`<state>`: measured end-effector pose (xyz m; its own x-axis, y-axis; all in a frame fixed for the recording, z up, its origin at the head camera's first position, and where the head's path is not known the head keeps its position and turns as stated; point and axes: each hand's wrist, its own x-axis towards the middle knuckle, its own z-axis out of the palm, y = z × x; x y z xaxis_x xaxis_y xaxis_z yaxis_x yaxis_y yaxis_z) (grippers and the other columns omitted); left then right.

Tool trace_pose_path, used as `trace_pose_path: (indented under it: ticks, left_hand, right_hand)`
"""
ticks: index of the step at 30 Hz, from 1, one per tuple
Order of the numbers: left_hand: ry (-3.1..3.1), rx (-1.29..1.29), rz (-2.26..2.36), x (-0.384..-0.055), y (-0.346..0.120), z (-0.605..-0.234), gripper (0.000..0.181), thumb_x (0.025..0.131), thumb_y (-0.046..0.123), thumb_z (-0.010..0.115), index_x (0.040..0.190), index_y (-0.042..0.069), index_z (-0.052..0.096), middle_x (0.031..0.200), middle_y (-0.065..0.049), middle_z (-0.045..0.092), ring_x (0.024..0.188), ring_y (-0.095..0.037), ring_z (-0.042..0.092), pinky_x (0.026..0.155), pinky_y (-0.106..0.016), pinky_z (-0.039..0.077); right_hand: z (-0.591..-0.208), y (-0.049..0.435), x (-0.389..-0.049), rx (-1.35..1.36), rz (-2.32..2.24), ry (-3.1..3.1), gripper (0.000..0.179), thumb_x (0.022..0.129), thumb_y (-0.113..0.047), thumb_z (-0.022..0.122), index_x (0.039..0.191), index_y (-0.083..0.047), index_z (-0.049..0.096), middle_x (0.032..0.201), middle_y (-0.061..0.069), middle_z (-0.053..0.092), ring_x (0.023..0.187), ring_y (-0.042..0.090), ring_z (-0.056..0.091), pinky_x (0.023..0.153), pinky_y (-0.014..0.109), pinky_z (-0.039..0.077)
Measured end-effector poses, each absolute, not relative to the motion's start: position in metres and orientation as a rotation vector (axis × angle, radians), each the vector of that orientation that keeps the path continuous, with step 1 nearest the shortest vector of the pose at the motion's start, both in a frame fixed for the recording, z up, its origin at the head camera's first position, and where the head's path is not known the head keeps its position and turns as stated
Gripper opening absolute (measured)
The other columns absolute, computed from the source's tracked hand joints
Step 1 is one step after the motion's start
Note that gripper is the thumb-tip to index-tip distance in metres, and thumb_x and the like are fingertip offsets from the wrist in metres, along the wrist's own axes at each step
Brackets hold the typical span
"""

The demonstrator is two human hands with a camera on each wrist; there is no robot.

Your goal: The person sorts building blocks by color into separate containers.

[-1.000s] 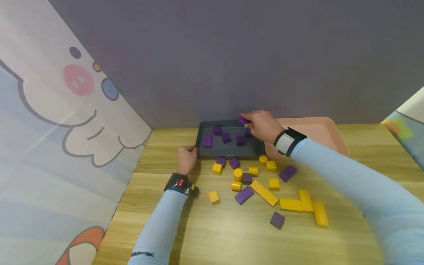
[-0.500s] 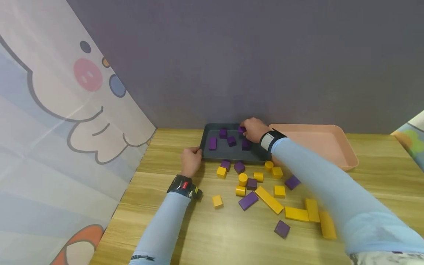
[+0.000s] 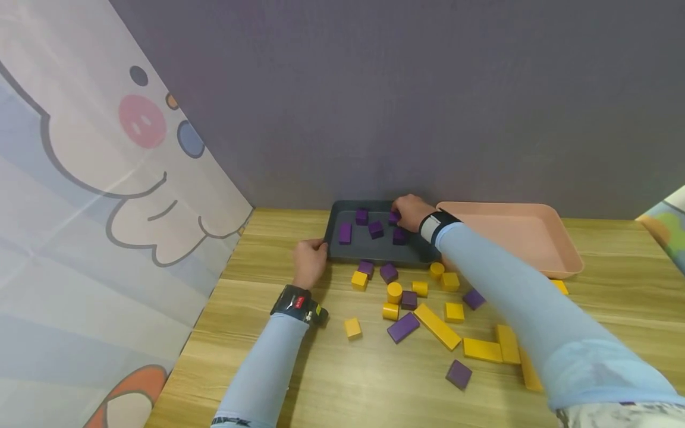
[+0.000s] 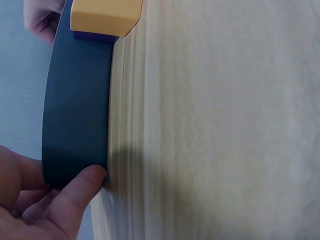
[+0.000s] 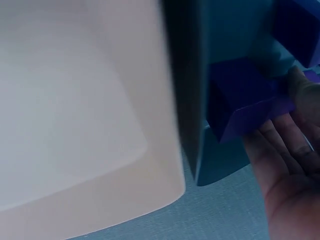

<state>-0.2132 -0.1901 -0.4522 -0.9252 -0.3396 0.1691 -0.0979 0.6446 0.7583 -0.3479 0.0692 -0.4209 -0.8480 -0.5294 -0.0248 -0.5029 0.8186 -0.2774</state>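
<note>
My left hand (image 3: 310,263) grips the left front corner of the dark tray (image 3: 369,248). In the left wrist view its thumb (image 4: 82,187) lies against the tray's front wall, fingers around the end. Inside the tray's right half, my right hand (image 3: 412,212) pinches a purple block (image 3: 394,218) low over the floor; the right wrist view shows this block (image 5: 283,97) between thumb and fingers, partly hidden by a nearer purple cube (image 5: 240,97). Several other purple blocks lie in the tray, among them an oblong one (image 3: 345,233) at the left.
A pink tray (image 3: 514,232) stands right of the dark one, partly behind my right forearm. Yellow and purple blocks lie scattered before the trays, including a long yellow bar (image 3: 437,327) and a purple oblong (image 3: 403,327). A grey wall (image 3: 342,107) rises behind.
My right hand has lowered the purple block from above the tray's back rim down into the tray. The left hand keeps its grip; the head view has shifted slightly.
</note>
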Motion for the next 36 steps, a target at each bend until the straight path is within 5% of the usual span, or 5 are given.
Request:
trace_pose_path:
  ticks: [19, 31, 36]
  left_hand:
    - [-2.557, 0.308, -1.190, -0.218, -0.188, -0.447, 0.024, 0.096, 0.009, 0.065, 0.114, -0.002, 0.076, 0.117, -0.020, 0.074, 0.113, -0.032, 0.071, 0.094, -0.046, 0.059]
    - [-2.559, 0.303, -1.215, -0.223, -0.197, -0.449, 0.025, 0.097, 0.008, 0.064, 0.115, -0.004, 0.075, 0.116, -0.022, 0.074, 0.110, -0.032, 0.072, 0.091, -0.046, 0.059]
    - [-2.560, 0.311, -1.229, -0.222, -0.201, -0.450, 0.025, 0.097, 0.008, 0.064, 0.116, -0.004, 0.075, 0.117, -0.021, 0.074, 0.109, -0.031, 0.072, 0.089, -0.045, 0.060]
  right_hand:
    - [-0.404, 0.086, -0.348, -0.761, -0.397, 2.923, 0.043, 0.087, -0.011, 0.077, 0.126, 0.004, 0.068, 0.129, 0.023, 0.069, 0.120, 0.039, 0.065, 0.106, 0.051, 0.051]
    - [-0.379, 0.100, -0.339, -0.791, -0.503, 2.903, 0.042, 0.098, -0.017, 0.068, 0.135, 0.001, 0.064, 0.137, 0.022, 0.065, 0.125, 0.038, 0.062, 0.108, 0.052, 0.049]
    - [-0.366, 0.118, -0.313, -0.860, -0.595, 2.907, 0.044, 0.100, -0.019, 0.066, 0.141, -0.004, 0.060, 0.141, 0.018, 0.063, 0.106, 0.034, 0.070, 0.093, 0.049, 0.058]
